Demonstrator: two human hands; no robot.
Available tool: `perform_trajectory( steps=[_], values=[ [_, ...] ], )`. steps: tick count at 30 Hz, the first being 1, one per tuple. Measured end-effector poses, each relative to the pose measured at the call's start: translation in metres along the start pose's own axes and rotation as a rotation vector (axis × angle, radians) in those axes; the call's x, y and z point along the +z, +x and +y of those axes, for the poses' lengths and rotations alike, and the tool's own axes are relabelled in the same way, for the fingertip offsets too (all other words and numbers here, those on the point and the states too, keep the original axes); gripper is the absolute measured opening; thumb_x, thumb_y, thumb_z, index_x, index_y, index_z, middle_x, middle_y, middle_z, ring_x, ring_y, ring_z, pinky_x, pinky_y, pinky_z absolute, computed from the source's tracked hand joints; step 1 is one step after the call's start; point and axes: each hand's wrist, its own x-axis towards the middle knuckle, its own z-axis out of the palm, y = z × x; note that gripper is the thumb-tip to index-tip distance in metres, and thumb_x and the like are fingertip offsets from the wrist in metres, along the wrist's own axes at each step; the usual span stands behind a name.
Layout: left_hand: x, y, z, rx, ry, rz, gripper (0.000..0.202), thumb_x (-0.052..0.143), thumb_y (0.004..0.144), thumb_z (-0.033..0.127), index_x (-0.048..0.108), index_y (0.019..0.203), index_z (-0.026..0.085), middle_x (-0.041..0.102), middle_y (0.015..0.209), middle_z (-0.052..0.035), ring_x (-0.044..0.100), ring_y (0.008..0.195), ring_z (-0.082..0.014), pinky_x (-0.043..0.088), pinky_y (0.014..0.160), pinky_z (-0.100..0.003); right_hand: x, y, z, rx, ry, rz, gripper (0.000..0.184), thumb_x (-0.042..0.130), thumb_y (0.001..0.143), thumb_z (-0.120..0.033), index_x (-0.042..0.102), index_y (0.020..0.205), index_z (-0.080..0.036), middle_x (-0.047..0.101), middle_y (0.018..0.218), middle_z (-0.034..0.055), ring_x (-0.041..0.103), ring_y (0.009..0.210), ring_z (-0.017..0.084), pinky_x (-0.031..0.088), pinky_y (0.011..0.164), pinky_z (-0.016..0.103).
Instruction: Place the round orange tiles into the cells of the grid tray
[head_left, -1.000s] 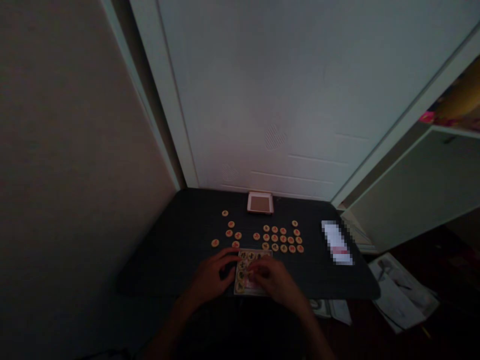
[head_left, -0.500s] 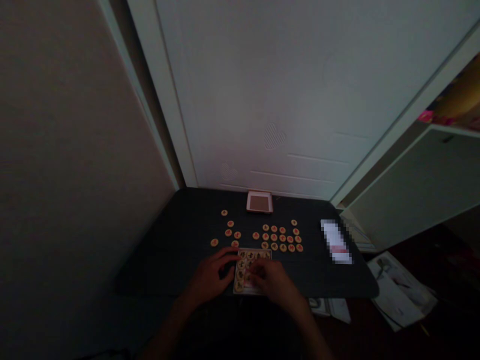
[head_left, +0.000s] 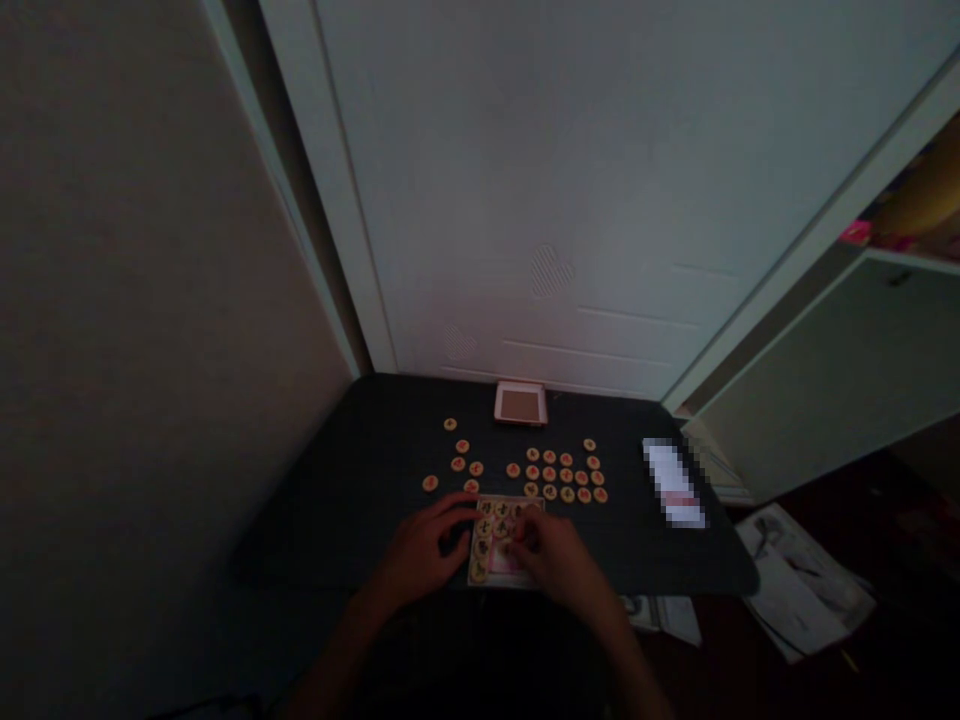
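A small shallow box point(head_left: 487, 565) holding several round wooden game discs lies near the front edge of a dark table point(head_left: 352, 470). My left hand point(head_left: 427, 550) rests against the box's left side, fingers curled at its edge. My right hand point(head_left: 551, 555) lies over the box's right part, fingers bent down among the discs; the dim light hides whether they hold one. Many more discs lie loose beyond the box, a tidy group point(head_left: 566, 476) to the right and a scattered few point(head_left: 459, 462) to the left.
A small square lid or tray point(head_left: 520, 404) sits at the table's far edge against a white door point(head_left: 570, 200). A blurred flat item point(head_left: 673, 483) lies at the table's right. Papers point(head_left: 802, 580) lie on the floor to the right, beside a white cabinet point(head_left: 825, 380).
My right hand has shifted slightly over the box, uncovering a bit more of its lower part. My left hand and the loose discs have stayed put.
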Motion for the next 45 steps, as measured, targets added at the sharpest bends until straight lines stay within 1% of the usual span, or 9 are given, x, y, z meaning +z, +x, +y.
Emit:
perform_trajectory(
  steps=[5,13,19,27,32,35,40,42,45],
  values=[
    [0.0,0.0,-0.001,0.012,0.015,0.0,0.032,0.055,0.089,0.022,0.07,0.115,0.034,0.062,0.137,0.0032,0.069,0.104,-0.0184,0.058,0.088,-0.03,-0.011,-0.005,0.0,0.026,-0.06,0.009,0.005,0.064,0.082,-0.017,0.062,0.083,-0.022,0.071,0.078,0.0018,0.066,0.071,0.019,0.043,0.06,0.024],
    [0.001,0.0,-0.003,-0.002,0.019,-0.014,0.032,0.055,0.089,0.022,0.069,0.116,0.034,0.06,0.139,0.0037,0.069,0.102,-0.0181,0.058,0.086,-0.029,-0.004,-0.003,0.003,0.055,-0.157,-0.001,0.006,0.063,0.083,-0.017,0.062,0.086,-0.022,0.073,0.083,0.0038,0.068,0.076,0.019,0.04,0.064,0.024],
    [0.002,0.0,-0.005,-0.001,0.02,-0.022,0.032,0.055,0.09,0.022,0.068,0.117,0.034,0.059,0.14,0.0027,0.071,0.092,-0.0161,0.058,0.082,-0.029,0.0,-0.001,0.005,0.082,-0.288,0.01,0.009,0.06,0.085,-0.015,0.062,0.09,-0.022,0.074,0.087,0.0065,0.068,0.08,0.021,0.038,0.065,0.026],
    [0.001,0.0,-0.005,-0.003,0.023,-0.028,0.033,0.054,0.09,0.022,0.068,0.118,0.034,0.06,0.139,0.0029,0.065,0.113,-0.0201,0.056,0.093,-0.032,-0.004,-0.001,-0.004,0.118,-0.31,-0.063,0.009,0.058,0.089,-0.017,0.061,0.097,-0.019,0.074,0.094,0.0076,0.069,0.086,0.02,0.039,0.068,0.023],
    [0.003,-0.001,-0.007,-0.002,0.013,-0.037,0.033,0.054,0.09,0.022,0.067,0.119,0.034,0.059,0.14,0.0027,0.064,0.117,-0.0206,0.054,0.097,-0.033,-0.005,-0.002,-0.007,0.118,-0.351,-0.084,0.008,0.055,0.09,-0.017,0.06,0.096,-0.019,0.073,0.094,0.0075,0.069,0.083,0.018,0.04,0.068,0.022],
    [0.002,-0.001,-0.007,-0.004,0.009,-0.035,0.032,0.054,0.091,0.024,0.067,0.119,0.034,0.059,0.14,0.0026,0.066,0.112,-0.0197,0.055,0.095,-0.033,-0.004,-0.001,-0.006,0.116,-0.356,-0.082,0.01,0.055,0.09,-0.017,0.06,0.098,-0.019,0.073,0.095,0.0079,0.069,0.085,0.019,0.04,0.069,0.023],
    [0.001,0.0,-0.005,-0.017,0.024,-0.036,0.032,0.055,0.091,0.025,0.067,0.118,0.034,0.059,0.14,0.002,0.07,0.093,-0.0164,0.058,0.084,-0.03,-0.003,0.0,-0.005,0.133,-0.373,-0.061,0.011,0.052,0.091,-0.016,0.061,0.099,-0.018,0.073,0.095,0.009,0.069,0.085,0.02,0.04,0.069,0.024],
    [0.001,0.0,-0.005,-0.016,0.029,-0.04,0.031,0.055,0.091,0.025,0.067,0.118,0.034,0.059,0.14,0.0019,0.07,0.091,-0.0162,0.058,0.083,-0.03,-0.004,0.0,-0.006,0.111,-0.356,-0.059,0.012,0.052,0.092,-0.016,0.061,0.1,-0.018,0.073,0.095,0.0087,0.068,0.084,0.019,0.04,0.069,0.024],
    [0.002,-0.001,-0.006,-0.007,0.021,-0.033,0.031,0.055,0.091,0.025,0.067,0.119,0.034,0.059,0.14,0.0019,0.069,0.098,-0.0174,0.057,0.085,-0.03,-0.005,-0.004,-0.008,0.09,-0.345,-0.044,0.012,0.052,0.091,-0.016,0.06,0.099,-0.018,0.073,0.095,0.0081,0.068,0.084,0.019,0.041,0.07,0.024]
  ],
)
